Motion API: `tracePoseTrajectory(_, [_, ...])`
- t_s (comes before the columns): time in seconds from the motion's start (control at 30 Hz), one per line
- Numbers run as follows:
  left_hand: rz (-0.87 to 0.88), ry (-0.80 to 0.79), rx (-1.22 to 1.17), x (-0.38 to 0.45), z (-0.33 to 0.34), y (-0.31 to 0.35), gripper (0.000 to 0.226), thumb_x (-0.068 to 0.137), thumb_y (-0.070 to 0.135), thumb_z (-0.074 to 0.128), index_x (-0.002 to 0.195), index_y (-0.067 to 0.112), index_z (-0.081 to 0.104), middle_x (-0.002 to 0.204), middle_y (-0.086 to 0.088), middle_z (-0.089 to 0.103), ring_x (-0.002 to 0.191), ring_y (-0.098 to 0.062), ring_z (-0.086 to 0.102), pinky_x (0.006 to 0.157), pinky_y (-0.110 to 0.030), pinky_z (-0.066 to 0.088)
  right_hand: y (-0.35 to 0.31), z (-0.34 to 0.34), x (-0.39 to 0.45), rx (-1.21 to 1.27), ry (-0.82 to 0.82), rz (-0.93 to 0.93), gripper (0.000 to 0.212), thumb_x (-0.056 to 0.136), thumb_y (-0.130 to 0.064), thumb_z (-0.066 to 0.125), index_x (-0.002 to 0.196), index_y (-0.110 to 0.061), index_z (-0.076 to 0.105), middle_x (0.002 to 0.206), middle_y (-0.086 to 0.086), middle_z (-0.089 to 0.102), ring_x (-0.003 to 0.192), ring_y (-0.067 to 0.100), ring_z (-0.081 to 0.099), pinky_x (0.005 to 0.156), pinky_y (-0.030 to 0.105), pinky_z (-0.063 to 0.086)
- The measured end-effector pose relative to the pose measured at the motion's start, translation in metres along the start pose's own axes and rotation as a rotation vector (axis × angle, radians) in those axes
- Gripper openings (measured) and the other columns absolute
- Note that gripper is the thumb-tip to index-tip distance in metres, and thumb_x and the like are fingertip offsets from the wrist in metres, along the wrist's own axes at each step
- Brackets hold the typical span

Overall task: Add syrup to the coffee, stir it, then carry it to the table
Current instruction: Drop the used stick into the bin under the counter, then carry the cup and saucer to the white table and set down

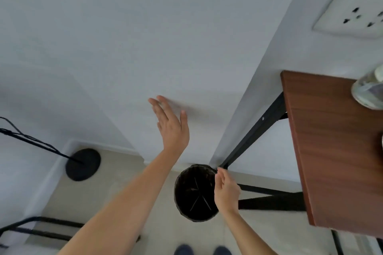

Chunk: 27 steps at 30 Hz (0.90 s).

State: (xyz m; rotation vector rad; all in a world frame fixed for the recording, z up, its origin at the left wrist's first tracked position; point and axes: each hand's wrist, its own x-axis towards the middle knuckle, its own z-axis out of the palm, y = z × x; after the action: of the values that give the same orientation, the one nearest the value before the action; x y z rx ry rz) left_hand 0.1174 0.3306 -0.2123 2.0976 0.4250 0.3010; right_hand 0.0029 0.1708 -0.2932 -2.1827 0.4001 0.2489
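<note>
My left hand (pixel 171 123) is raised in front of the white wall with its fingers spread and nothing in it. Lower and to the right, my right hand (pixel 226 189) hangs open above the black bin, also holding nothing. A wooden table (pixel 331 151) with black legs stands at the right. At its far right edge a clear glass vessel (pixel 367 91) is partly cut off by the frame. No coffee cup, syrup or stirrer shows in this view.
A black waste bin (pixel 194 192) stands on the floor by the wall corner, next to the table's black frame (pixel 259 128). A black round stand base (pixel 83 164) with a pole sits at the left. A wall socket (pixel 352 14) is at upper right.
</note>
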Motion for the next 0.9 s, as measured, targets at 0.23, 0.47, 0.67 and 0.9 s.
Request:
tracePoseTrajectory(0.23, [-0.004, -0.181, 0.015, -0.026, -0.054, 0.051, 0.066, 0.109, 0.039, 0.03, 0.163, 0.02, -0.004, 0.173, -0.003, -0.006, 0.161, -0.023, 0.002, 0.128, -0.051, 0.018, -0.12, -0.076, -0.067, -0.013, 0.001, -0.511, 0.033, 0.105, -0.022, 0.047, 0.137, -0.018, 0.055, 0.131, -0.011, 0.062, 0.122, -0.004, 0.051, 0.103, -0.005, 0.022])
tracePoseTrajectory(0.47, [0.254, -0.204, -0.014, -0.09, -0.05, 0.168, 0.052, 0.107, 0.028, 0.046, 0.154, 0.007, 0.041, 0.159, -0.008, 0.045, 0.15, -0.027, 0.038, 0.123, -0.041, 0.028, -0.139, -0.227, -0.102, 0.029, 0.307, -0.764, 0.015, 0.1, -0.01, 0.057, 0.109, -0.008, 0.069, 0.095, 0.003, 0.075, 0.08, 0.001, 0.064, 0.071, 0.007, 0.047])
tracePoseTrajectory(0.67, [0.467, -0.267, 0.027, -0.154, 0.008, 0.248, 0.035, 0.098, 0.019, 0.064, 0.132, 0.01, 0.067, 0.107, -0.004, 0.072, 0.095, -0.019, 0.067, 0.087, -0.025, 0.046, -0.061, -0.347, -0.106, 0.022, 0.533, -0.533, 0.012, 0.095, -0.008, 0.064, 0.1, -0.017, 0.07, 0.076, -0.01, 0.068, 0.072, 0.01, 0.067, 0.062, 0.01, 0.051])
tracePoseTrajectory(0.9, [0.394, -0.321, 0.363, -0.206, 0.079, 0.278, 0.053, 0.101, 0.045, 0.053, 0.148, 0.022, 0.051, 0.138, -0.001, 0.058, 0.122, -0.017, 0.061, 0.097, -0.033, 0.056, 0.009, -0.43, -0.067, 0.022, 0.395, -0.08, 0.011, 0.1, -0.016, 0.054, 0.11, -0.017, 0.059, 0.084, 0.005, 0.069, 0.061, 0.018, 0.068, 0.059, 0.036, 0.063])
